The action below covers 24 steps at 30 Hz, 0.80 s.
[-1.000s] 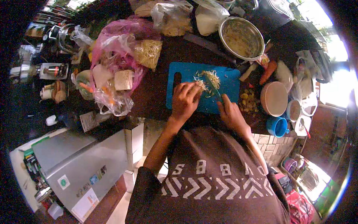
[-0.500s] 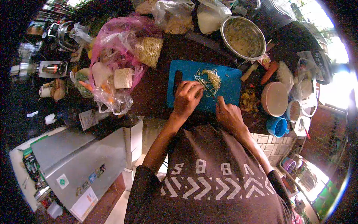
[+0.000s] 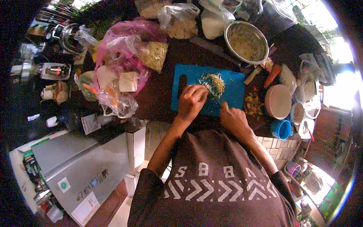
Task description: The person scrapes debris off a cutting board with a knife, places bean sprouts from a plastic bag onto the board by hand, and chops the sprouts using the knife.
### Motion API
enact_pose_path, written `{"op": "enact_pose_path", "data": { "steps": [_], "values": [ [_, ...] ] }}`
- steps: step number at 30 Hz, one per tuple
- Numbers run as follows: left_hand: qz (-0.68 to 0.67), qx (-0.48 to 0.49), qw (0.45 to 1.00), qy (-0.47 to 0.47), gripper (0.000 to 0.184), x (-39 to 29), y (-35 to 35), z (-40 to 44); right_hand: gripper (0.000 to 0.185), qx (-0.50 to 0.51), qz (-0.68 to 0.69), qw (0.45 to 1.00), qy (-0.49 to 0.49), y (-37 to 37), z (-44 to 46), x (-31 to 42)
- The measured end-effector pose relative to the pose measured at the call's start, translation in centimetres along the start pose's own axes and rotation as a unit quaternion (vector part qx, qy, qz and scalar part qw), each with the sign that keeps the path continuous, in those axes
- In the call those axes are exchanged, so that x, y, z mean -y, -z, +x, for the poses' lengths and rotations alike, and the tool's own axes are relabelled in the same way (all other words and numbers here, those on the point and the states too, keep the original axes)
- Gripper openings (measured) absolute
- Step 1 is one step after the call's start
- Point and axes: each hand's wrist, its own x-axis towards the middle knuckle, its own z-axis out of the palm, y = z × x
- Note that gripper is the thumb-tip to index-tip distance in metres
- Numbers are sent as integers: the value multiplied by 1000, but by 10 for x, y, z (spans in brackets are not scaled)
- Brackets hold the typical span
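Observation:
On a blue cutting board (image 3: 236, 94) lies a small heap of pale, thin bean sprouts (image 3: 217, 82), some in short pieces. My left hand (image 3: 192, 101) is at the board's left side, fingers curled and pressed down on sprouts at the heap's near-left edge. My right hand (image 3: 234, 120) grips the handle of a knife (image 3: 214, 97), wrapped round it at the board's near edge. The thin blade slants up and left between the sprouts and my left fingertips. My left fingers hide part of what they hold.
Left of the board sit a pink plastic bag (image 3: 113, 41), a bag of sprouts (image 3: 155, 55) and a white block (image 3: 128, 81). A metal bowl (image 3: 261, 56) of batter stands behind. Carrots (image 3: 272, 75), a pinkish round container (image 3: 278, 102) and a blue mug (image 3: 280, 129) line the right.
The knife blade now shows between my hands, beside the sprouts. My left hand has shifted slightly right and down in view. The whole scene has moved a little with the camera.

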Motion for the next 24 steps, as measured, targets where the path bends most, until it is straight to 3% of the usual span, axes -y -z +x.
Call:
{"op": "enact_pose_path", "data": {
  "steps": [8, 15, 19, 21, 23, 24],
  "values": [
    [-13, 6, 1000, -7, 15, 4, 0, 0, 23, -30, 69, 997, -2, 2, 0, -3],
    [57, 30, 998, -24, 28, -12, 21, 5, 21, -52, 104, 993, -35, 15, -9, -1],
    [46, 38, 998, -16, 25, 0, 15, -5, 17, -126, 147, 981, -7, -11, -8, -6],
    [35, 38, 998, -27, 22, 7, 9, -7, 19, -150, 156, 976, 8, -13, -10, -3],
    [27, 35, 998, -36, 19, 8, 10, -7, 44, -86, 217, 971, -41, 7, -9, 13],
    [28, 36, 998, -36, 18, 8, 12, -5, 44, -86, 217, 971, -41, 3, -8, 11]
  ]
}}
